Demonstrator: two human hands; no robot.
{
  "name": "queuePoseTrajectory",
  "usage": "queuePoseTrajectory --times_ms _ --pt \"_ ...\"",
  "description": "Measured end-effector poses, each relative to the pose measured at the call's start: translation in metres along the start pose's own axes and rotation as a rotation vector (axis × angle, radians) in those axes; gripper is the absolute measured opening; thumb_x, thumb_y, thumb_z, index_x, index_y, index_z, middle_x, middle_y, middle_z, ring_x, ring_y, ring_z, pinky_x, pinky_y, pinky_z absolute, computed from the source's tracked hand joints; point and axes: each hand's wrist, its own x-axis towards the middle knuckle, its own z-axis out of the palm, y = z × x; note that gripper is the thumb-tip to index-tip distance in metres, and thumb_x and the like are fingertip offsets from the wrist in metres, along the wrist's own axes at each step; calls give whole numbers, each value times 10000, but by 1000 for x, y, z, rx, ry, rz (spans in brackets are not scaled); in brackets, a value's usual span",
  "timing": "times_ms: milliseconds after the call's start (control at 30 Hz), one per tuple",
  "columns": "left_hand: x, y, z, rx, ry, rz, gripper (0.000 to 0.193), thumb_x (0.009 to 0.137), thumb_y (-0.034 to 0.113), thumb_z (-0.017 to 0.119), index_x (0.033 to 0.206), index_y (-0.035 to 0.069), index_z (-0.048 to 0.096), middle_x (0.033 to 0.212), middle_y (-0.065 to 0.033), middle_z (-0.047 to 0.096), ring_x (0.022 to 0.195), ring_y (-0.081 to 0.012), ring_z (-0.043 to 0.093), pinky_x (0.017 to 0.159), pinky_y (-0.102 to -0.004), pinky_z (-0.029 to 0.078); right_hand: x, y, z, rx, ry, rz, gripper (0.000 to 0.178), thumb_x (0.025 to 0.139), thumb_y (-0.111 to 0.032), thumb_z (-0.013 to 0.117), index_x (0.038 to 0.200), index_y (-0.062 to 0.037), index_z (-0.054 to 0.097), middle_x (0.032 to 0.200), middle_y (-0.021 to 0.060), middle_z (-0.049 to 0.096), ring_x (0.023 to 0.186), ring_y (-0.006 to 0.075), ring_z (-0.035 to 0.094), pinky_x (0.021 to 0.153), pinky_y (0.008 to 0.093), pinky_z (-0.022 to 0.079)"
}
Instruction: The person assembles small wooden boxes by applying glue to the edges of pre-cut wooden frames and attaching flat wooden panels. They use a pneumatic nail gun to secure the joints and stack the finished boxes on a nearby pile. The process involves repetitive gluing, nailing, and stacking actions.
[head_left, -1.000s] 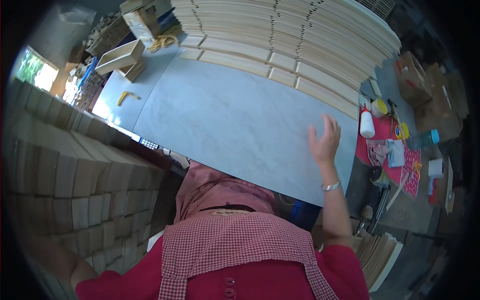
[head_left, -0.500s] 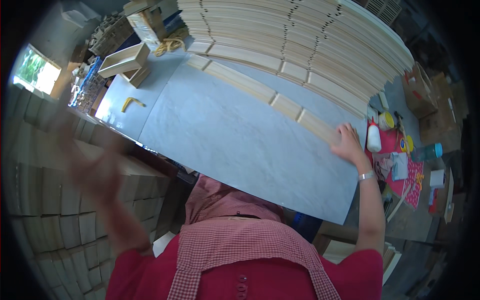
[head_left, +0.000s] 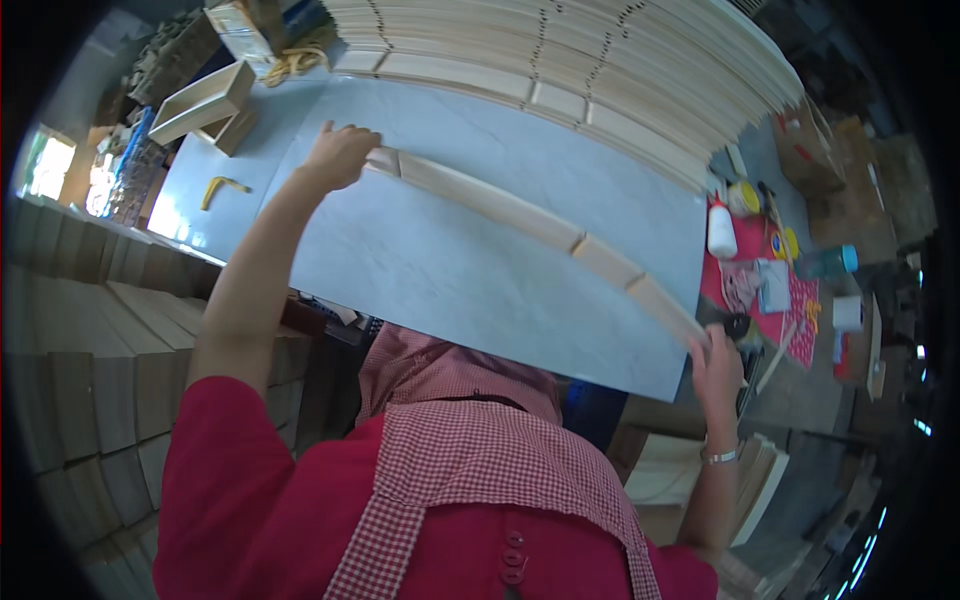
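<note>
A long, thin strip of pale wood with several grooves cut across it spans the grey marbled tabletop. At its far left end my left hand has its fingers closed around the wood. My right hand grips the opposite end, past the table's right edge. The strip runs slantwise between both hands, its right end nearer to me. Behind it rises a tall stack of similar grooved strips.
Open wooden boxes and a yellow bent tool lie at the left. On the right are a white bottle, a yellow tub and a teal-lidded container. Stacked wooden pieces stand by my left side.
My left hand has come in from the left and taken the strip's far left end. My right hand has drawn the other end toward me, beyond the table's edge.
</note>
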Motion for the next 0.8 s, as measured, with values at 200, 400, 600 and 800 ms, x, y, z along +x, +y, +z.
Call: queuePoseTrajectory --times_ms 200,400,600,800 --pt "-37 40 -5 2 -16 -70 90 887 99 626 952 125 683 980 -62 731 1090 -296 655 862 -477 447 50 -36 51 -76 -7 170 214 987 -282 582 1014 -74 538 810 229 685 772 462 679 686 567 522" --pt "-59 38 7 2 24 -57 139 904 154 596 929 42 674 984 -153 722 994 -380 665 886 -500 487 65 -97 57 283 -61 -58 348 940 -137 561 1271 -29 563 775 255 672 767 469 672 710 547 527" --pt "-42 63 4 -298 -20 -137 380 902 160 601 1247 10 550 990 -241 716 906 -375 715 791 -474 562 70 -125 59 522 -125 -294 345 882 -61 582 1220 4 613 858 274 685 816 451 673 776 513 526" --pt "-49 85 -18 -1196 -320 -215 683 912 273 721 1473 45 404 979 -174 680 829 -212 698 655 -341 604 64 -182 46 379 -217 -387 252 812 -129 732 1047 -44 700 866 180 671 862 374 652 788 465 509"
